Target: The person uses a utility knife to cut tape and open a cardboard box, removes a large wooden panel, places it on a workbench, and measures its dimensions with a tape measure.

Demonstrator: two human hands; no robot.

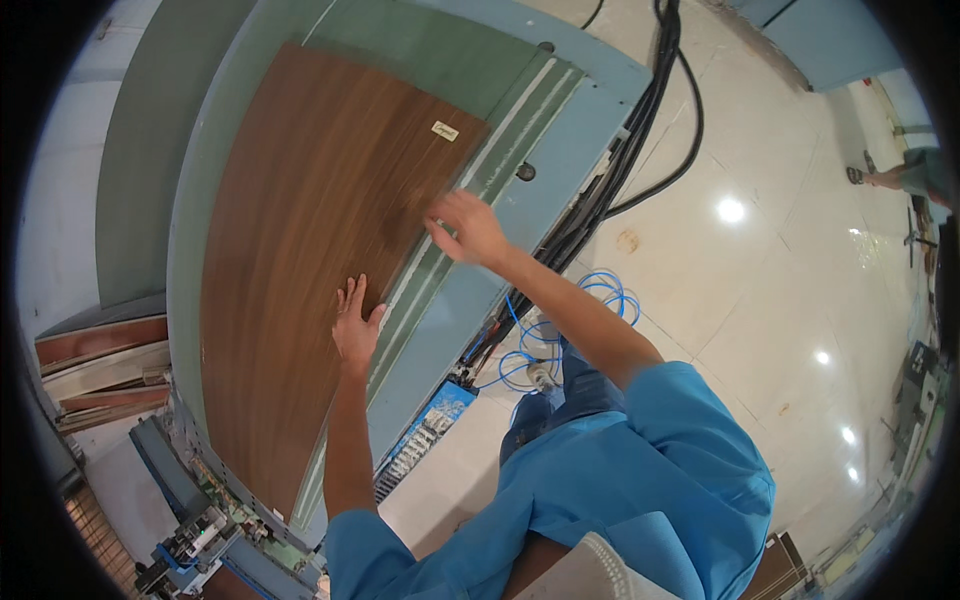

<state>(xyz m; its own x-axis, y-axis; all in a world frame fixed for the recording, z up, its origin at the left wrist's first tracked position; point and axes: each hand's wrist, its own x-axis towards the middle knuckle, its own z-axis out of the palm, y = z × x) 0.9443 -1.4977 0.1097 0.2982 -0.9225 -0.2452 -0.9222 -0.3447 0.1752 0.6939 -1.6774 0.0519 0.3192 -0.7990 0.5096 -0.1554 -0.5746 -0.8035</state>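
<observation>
A long brown wood-grain panel (pixel 300 230) lies flat on the green bed of a machine table (pixel 440 270). My left hand (pixel 355 325) rests on the panel close to its near edge, fingers stretched out and holding nothing. Farther along that same edge is my right hand (pixel 467 225), blurred by motion. Its fingers bend toward the panel, and I cannot make out whether they touch it or hold anything. Near the panel's far right corner sits a small pale label (pixel 445 131).
Thick black cables (pixel 610 165) run along the table's right side. Coiled blue hose (pixel 540 335) lies on the tiled floor beside my legs. Stacked board strips (pixel 105 370) and a machine unit (pixel 200 540) stand at the left. Another person's foot (pixel 880 178) shows at far right.
</observation>
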